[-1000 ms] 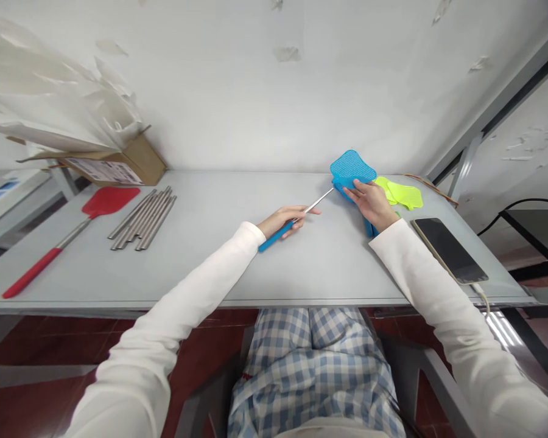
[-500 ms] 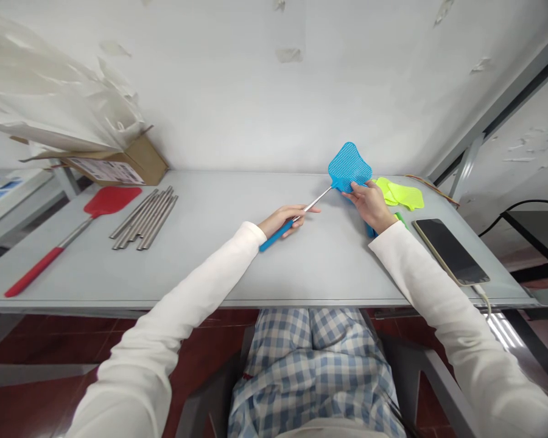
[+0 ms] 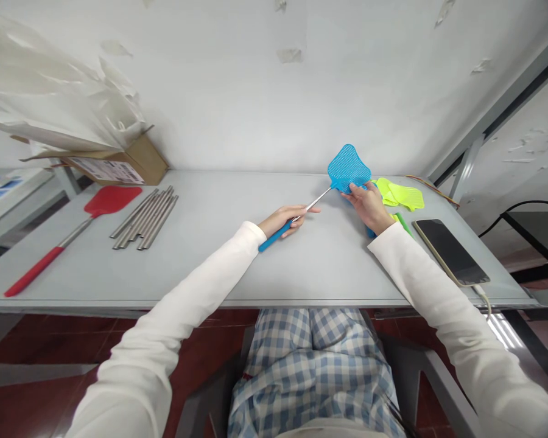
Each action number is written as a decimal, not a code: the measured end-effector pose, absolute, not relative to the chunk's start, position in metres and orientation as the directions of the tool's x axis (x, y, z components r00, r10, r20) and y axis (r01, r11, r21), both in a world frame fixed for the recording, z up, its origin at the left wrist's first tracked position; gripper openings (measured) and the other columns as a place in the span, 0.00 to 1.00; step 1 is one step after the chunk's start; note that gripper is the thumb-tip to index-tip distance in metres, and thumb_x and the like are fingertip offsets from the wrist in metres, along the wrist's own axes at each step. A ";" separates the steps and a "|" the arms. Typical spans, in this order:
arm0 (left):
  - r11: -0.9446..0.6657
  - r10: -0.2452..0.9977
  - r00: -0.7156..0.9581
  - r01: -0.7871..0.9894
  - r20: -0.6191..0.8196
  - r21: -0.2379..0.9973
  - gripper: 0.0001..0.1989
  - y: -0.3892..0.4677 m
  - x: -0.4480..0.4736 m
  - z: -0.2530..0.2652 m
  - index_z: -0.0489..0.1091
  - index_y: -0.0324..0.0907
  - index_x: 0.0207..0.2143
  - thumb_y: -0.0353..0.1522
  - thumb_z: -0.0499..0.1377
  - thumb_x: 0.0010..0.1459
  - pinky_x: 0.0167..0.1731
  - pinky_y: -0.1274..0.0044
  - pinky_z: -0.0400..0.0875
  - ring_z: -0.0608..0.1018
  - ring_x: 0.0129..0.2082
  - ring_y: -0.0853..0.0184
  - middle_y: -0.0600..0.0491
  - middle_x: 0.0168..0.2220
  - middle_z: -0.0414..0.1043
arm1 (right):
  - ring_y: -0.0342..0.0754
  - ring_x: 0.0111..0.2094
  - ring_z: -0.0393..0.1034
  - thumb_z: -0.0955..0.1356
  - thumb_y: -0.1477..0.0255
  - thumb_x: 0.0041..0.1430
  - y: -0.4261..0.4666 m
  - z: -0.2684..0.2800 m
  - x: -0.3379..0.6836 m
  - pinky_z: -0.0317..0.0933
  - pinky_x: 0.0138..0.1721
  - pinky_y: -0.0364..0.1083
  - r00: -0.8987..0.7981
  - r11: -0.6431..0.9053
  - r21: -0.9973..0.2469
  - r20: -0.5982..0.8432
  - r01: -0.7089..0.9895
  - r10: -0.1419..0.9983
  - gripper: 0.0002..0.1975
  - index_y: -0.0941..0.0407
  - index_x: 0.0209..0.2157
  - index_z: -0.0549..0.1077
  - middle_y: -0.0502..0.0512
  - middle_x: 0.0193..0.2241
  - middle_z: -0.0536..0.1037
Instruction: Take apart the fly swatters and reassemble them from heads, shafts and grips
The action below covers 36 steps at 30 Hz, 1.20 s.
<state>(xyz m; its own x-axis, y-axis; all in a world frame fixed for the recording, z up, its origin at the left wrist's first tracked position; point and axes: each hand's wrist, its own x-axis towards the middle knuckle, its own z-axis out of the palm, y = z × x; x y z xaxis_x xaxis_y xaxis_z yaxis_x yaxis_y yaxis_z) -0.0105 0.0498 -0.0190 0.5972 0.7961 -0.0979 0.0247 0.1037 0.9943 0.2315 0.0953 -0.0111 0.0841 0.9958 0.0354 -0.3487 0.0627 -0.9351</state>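
Observation:
A blue fly swatter with a perforated head, a thin metal shaft and a blue grip is held above the table between both hands. My left hand is closed around the shaft near the top of the grip, its index finger stretched out. The lower edge of the swatter's head is pinched by my right hand, thumb on top. Behind and beside my right hand lie yellow-green swatter heads. Green handle pieces and something blue are partly hidden under that wrist.
On the left lies a red fly swatter, beside several metal tubes. An open cardboard box with plastic wrap stands at the back left. A phone with a cable rests on the right. The wall bounds the table behind.
The swatter's head and my right hand have shifted very slightly left and down. My left hand keeps its hold on the shaft.

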 end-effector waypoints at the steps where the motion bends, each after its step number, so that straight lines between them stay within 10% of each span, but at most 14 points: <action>1: 0.102 0.796 0.597 0.028 -0.098 0.994 0.23 0.050 -0.011 -0.019 0.69 0.37 0.56 0.39 0.52 0.64 0.14 0.79 0.47 0.57 0.11 0.78 0.63 0.20 0.51 | 0.39 0.31 0.69 0.75 0.74 0.45 0.094 -0.011 0.230 0.71 0.45 0.45 0.081 0.062 -0.935 0.035 -0.350 0.996 0.14 0.52 0.30 0.66 0.42 0.26 0.70; 24: 0.157 0.797 0.592 -0.019 -0.115 0.987 0.27 0.050 -0.013 -0.023 0.66 0.34 0.59 0.42 0.52 0.65 0.11 0.80 0.45 0.54 0.08 0.78 0.66 0.16 0.46 | 0.41 0.29 0.69 0.75 0.75 0.45 0.079 -0.028 0.205 0.73 0.40 0.46 0.060 0.037 -0.950 0.020 -0.311 0.998 0.21 0.51 0.28 0.56 0.40 0.22 0.61; 36: 0.141 0.844 0.532 -0.106 -0.064 0.984 0.22 0.052 -0.010 -0.014 0.72 0.36 0.52 0.37 0.54 0.60 0.14 0.81 0.50 0.58 0.11 0.80 0.61 0.22 0.59 | 0.43 0.31 0.76 0.75 0.64 0.53 0.078 -0.024 0.206 0.73 0.36 0.43 -0.235 -0.082 -0.959 -0.016 -0.272 0.972 0.15 0.54 0.34 0.67 0.52 0.32 0.80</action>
<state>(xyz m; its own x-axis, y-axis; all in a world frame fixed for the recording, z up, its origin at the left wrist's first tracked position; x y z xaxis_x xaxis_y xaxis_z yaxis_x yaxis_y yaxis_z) -0.0097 0.0525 -0.0138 0.5325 0.8440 -0.0640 -0.1056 0.1413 0.9843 0.2062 0.0782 -0.0239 -0.2351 0.9718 -0.0162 -0.2718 -0.0818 -0.9589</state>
